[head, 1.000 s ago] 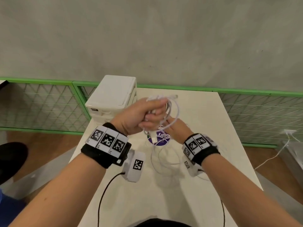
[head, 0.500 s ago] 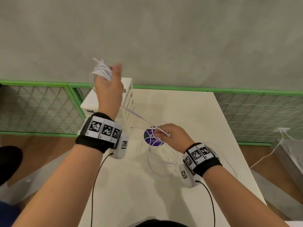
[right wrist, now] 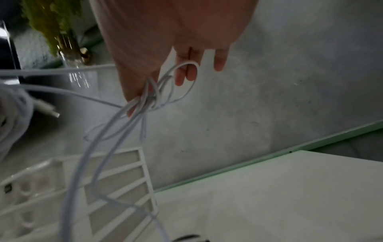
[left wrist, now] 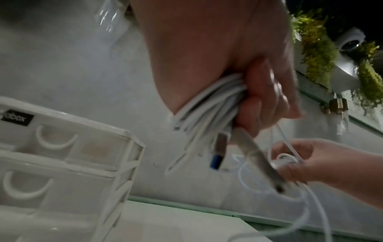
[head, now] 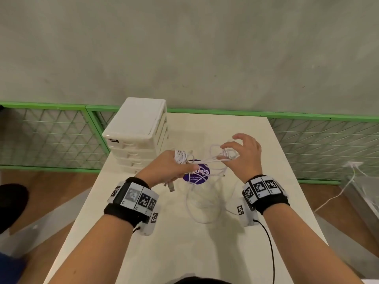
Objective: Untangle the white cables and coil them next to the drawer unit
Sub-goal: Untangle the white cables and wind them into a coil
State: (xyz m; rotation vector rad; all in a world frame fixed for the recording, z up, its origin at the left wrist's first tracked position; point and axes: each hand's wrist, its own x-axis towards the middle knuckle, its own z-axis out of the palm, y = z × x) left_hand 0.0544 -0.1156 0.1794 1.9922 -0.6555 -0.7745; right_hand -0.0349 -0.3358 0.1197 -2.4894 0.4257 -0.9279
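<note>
Left hand (head: 168, 168) has dropped from overhead, grip clenched on coiled white cables (head: 180, 156) at 9 o'clock. Right hand (head: 243, 154) pinches the knot (head: 226, 154) at 3; slack trails onto tabletop (head: 256, 136). Untangling continues.

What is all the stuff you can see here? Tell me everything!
white cables: a tangled bunch, count unclear, white; part bundled in the left hand, a knot in the right hand, loops lying on the table.
USB plug: one, silver; hangs below the left hand.
drawer unit: one, white; far left of the table.
round sticker: one, purple with white print; on the table under the hands.
table: one, cream.
fence: green frame, wire mesh; behind the table.
wall: grey.
wrist bands: two, black with square markers.
left hand: grips the cable bundle.
right hand: pinches the knot.
</note>
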